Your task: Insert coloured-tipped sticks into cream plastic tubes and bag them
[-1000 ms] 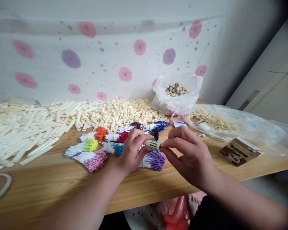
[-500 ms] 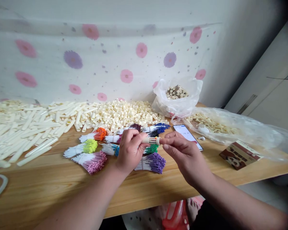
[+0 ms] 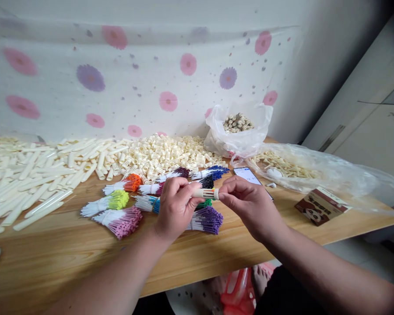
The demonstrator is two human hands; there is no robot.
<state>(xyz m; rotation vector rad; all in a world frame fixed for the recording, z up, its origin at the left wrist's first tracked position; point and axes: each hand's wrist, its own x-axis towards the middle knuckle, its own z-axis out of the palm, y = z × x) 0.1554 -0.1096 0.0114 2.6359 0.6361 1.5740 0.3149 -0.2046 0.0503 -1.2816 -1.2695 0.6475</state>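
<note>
Cream slotted barrel point(image 3: 205, 193) held above counter point(image 3: 172, 262); left hand point(image 3: 177, 208) pinches its body, right hand point(image 3: 254, 210) pinches its end; keep grip light, pressure straight along axis.

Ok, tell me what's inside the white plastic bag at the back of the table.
At the mouth of the open bag, a heap of small cream pieces with dark markings shows. Anything deeper is covered by that top layer and the cloudy plastic.
</note>
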